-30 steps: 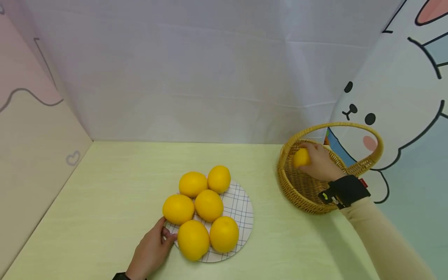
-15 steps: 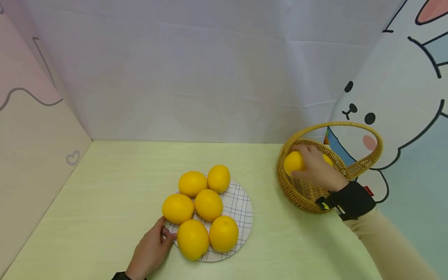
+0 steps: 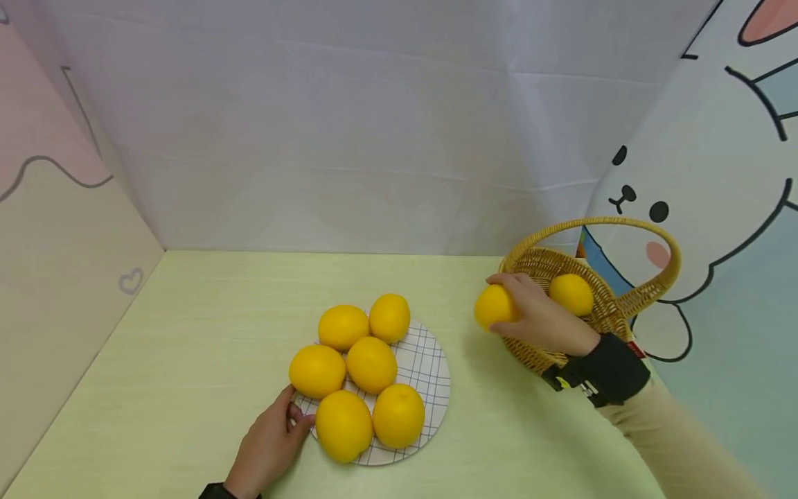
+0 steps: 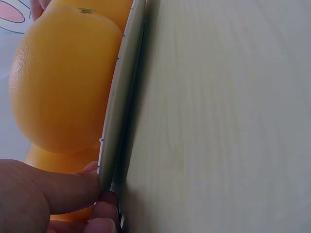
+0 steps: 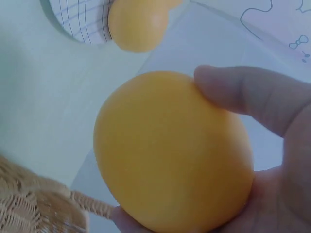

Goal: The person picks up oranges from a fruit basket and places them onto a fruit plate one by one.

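Observation:
My right hand (image 3: 539, 315) grips an orange (image 3: 495, 308) at the left rim of the wicker basket (image 3: 530, 357). In the right wrist view the thumb and fingers curl round this orange (image 5: 170, 150). Another orange (image 3: 571, 294) lies inside the basket. My left hand (image 3: 269, 440) pinches the left edge of a round white plate with a blue grid (image 3: 430, 367). The left wrist view has the thumb above the plate's rim (image 4: 116, 111) and fingers below it. Several oranges (image 3: 372, 366) rest on the plate, toward its left side.
The basket's tall handle (image 3: 598, 222) arches over its opening. Behind the pale wooden table (image 3: 187, 333) hangs a white cloth backdrop (image 3: 312, 138). A panel with a cartoon animal (image 3: 717, 208) stands right of the basket, and a pink and cream panel (image 3: 56, 263) on the left.
My right hand has moved left and toward me, from inside the basket to its left rim, carrying an orange. The orange left in the basket has come into view. The left hand stays put.

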The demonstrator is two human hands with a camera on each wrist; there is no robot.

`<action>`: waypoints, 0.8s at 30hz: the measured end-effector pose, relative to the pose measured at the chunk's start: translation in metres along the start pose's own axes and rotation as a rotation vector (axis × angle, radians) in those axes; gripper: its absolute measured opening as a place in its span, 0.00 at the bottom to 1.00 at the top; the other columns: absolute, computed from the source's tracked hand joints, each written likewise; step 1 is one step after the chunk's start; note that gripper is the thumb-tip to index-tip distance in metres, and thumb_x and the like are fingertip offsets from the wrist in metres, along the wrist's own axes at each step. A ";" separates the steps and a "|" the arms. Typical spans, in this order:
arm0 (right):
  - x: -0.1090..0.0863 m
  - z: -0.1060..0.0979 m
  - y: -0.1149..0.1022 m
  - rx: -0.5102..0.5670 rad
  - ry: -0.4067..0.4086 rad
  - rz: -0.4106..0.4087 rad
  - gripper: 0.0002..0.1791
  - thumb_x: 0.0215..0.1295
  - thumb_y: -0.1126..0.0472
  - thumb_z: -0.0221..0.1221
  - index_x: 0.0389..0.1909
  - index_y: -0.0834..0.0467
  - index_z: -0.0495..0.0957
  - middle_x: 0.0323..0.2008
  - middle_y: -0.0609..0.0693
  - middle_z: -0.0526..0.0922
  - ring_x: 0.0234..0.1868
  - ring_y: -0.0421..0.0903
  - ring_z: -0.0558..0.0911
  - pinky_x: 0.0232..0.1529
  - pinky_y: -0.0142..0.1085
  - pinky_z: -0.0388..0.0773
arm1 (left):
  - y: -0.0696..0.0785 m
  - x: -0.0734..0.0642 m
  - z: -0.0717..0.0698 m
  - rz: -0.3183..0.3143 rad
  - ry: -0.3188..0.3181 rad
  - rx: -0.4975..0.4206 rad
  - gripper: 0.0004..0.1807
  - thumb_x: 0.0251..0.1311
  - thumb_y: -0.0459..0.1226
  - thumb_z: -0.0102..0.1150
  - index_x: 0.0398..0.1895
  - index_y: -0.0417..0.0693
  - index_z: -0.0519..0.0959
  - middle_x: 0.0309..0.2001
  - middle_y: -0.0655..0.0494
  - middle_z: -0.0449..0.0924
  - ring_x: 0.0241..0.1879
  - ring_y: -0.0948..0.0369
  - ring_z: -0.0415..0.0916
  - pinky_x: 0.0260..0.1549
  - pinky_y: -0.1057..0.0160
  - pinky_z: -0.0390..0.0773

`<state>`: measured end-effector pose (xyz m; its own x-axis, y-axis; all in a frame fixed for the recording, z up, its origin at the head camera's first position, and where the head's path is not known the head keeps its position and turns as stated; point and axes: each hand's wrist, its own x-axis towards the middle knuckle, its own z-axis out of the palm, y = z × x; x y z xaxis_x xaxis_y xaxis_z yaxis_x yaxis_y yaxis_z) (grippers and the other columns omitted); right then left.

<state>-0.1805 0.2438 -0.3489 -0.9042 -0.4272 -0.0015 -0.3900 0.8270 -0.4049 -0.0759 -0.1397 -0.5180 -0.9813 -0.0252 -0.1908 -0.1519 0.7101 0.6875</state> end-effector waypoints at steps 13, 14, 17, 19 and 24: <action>0.018 0.053 -0.015 0.043 0.002 -0.105 0.40 0.49 0.55 0.70 0.63 0.61 0.67 0.54 0.59 0.71 0.49 0.52 0.72 0.49 0.50 0.72 | -0.001 0.000 -0.001 -0.010 -0.007 -0.004 0.30 0.60 0.44 0.59 0.61 0.36 0.66 0.30 0.60 0.71 0.26 0.62 0.64 0.26 0.63 0.64; 0.020 0.057 -0.018 0.047 -0.003 -0.109 0.40 0.48 0.55 0.70 0.63 0.61 0.67 0.54 0.59 0.71 0.49 0.52 0.72 0.50 0.49 0.72 | -0.001 0.000 -0.001 -0.012 -0.007 -0.004 0.30 0.60 0.44 0.59 0.61 0.36 0.66 0.30 0.59 0.71 0.26 0.62 0.64 0.26 0.63 0.64; 0.025 0.069 -0.024 0.065 -0.018 -0.113 0.40 0.48 0.56 0.71 0.63 0.62 0.66 0.55 0.59 0.70 0.50 0.52 0.71 0.51 0.48 0.72 | 0.000 0.000 -0.001 -0.009 -0.007 -0.006 0.31 0.61 0.44 0.59 0.61 0.35 0.66 0.30 0.59 0.71 0.26 0.62 0.64 0.26 0.63 0.64; 0.027 0.077 -0.027 0.076 -0.028 -0.109 0.40 0.48 0.57 0.71 0.63 0.62 0.66 0.56 0.60 0.69 0.51 0.52 0.71 0.51 0.47 0.72 | 0.001 -0.001 -0.002 -0.012 -0.009 -0.006 0.31 0.60 0.44 0.59 0.61 0.35 0.66 0.30 0.59 0.71 0.26 0.62 0.64 0.26 0.63 0.64; 0.032 0.095 -0.033 0.101 -0.052 -0.094 0.40 0.48 0.56 0.70 0.63 0.61 0.67 0.57 0.60 0.69 0.52 0.52 0.71 0.51 0.46 0.72 | 0.002 -0.001 -0.003 -0.019 -0.013 -0.006 0.30 0.60 0.43 0.59 0.61 0.36 0.66 0.30 0.60 0.71 0.26 0.62 0.64 0.26 0.63 0.63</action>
<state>-0.1801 0.1684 -0.4225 -0.8531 -0.5218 -0.0058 -0.4507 0.7423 -0.4958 -0.0752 -0.1400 -0.5142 -0.9765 -0.0298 -0.2133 -0.1717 0.7057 0.6874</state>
